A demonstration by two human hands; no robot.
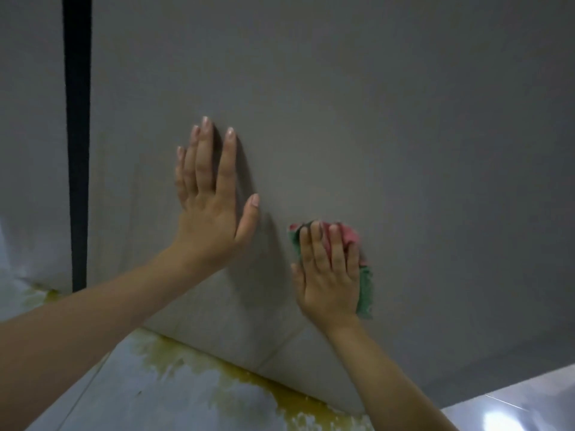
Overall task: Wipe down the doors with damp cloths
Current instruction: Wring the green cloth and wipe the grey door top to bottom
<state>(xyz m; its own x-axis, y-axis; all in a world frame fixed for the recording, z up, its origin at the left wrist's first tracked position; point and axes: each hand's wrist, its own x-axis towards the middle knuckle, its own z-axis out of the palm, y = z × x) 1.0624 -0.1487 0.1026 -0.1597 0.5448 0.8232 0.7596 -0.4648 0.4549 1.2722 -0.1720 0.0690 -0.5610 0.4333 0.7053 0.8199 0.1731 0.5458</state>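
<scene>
Bare forearms reach in from the near edge, both cut off by the frame. Her left hand (211, 194) lies flat on the grey door (373, 135), fingers straight, grasping nothing. To its right and lower, the right hand (329, 275) presses a crumpled cloth (365, 290) against the same door, fingers straight over it. Most of the cloth is hidden under that hand; pink shows above, green at the right edge. Yellowish stains (249, 381) smear the pale floor (130, 399) below the door. 1 black vertical strip (77, 135) stands far left.
</scene>
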